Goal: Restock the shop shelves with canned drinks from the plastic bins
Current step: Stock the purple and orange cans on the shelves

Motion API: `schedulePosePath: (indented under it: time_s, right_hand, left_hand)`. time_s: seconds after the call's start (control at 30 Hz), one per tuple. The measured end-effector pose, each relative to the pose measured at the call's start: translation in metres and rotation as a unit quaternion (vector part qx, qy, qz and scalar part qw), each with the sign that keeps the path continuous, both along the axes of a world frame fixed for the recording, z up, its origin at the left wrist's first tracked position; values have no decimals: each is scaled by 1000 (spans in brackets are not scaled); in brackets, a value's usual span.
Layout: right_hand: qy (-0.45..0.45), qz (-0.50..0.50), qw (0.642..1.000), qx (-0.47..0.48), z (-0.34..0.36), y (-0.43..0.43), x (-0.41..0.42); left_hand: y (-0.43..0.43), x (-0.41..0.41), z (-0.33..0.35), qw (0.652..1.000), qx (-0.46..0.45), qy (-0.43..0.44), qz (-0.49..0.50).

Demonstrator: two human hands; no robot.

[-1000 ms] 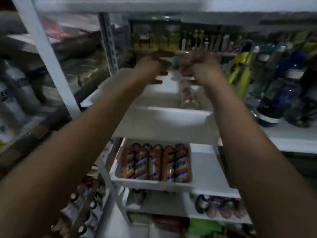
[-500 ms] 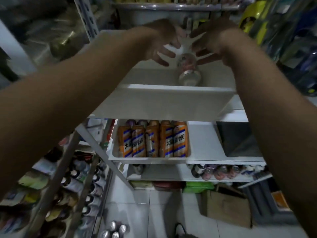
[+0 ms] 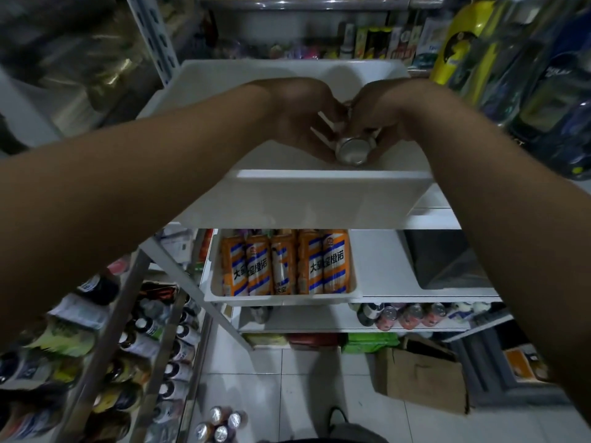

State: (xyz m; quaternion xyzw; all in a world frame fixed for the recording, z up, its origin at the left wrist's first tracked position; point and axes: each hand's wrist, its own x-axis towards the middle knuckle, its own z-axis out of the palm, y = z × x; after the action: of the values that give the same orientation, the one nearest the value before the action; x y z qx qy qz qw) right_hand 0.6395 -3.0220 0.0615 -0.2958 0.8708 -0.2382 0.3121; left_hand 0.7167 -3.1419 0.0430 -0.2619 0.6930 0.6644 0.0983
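Note:
A white plastic bin (image 3: 319,196) sits on the upper shelf, pulled forward. Inside it one drink can (image 3: 351,152) lies on its side, its silver end facing me near the bin's front wall. My left hand (image 3: 297,119) and my right hand (image 3: 382,113) both reach into the bin and curl round that can from either side, hiding most of its body. One shelf lower, a second white bin (image 3: 281,299) holds a row of several upright orange and blue cans (image 3: 281,262).
Bottles and packets fill the metal rack at the left (image 3: 134,346). More cans (image 3: 409,314) lie on the shelf under the orange ones. A cardboard box (image 3: 422,375) and a few loose cans (image 3: 220,423) stand on the tiled floor. Large bottles (image 3: 460,43) crowd the right.
Both hands have drawn back from the rear of the upper bin to its front and closed round the lying can. The view has tilted downward.

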Motion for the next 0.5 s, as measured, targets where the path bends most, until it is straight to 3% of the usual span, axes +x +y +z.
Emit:
schedulePosePath:
  time_s: [0.3, 0.43, 0.5]
  right_hand:
    - [-18, -14, 997, -74, 12, 0, 8]
    - [-8, 0, 992, -127, 25, 1, 24]
    - [11, -9, 983, -184, 29, -2, 31]
  left_hand:
    - [1, 14, 28, 989, -144, -39, 18]
    - [0, 32, 42, 983, -162, 33, 80]
    - [4, 41, 43, 966, -213, 85, 116]
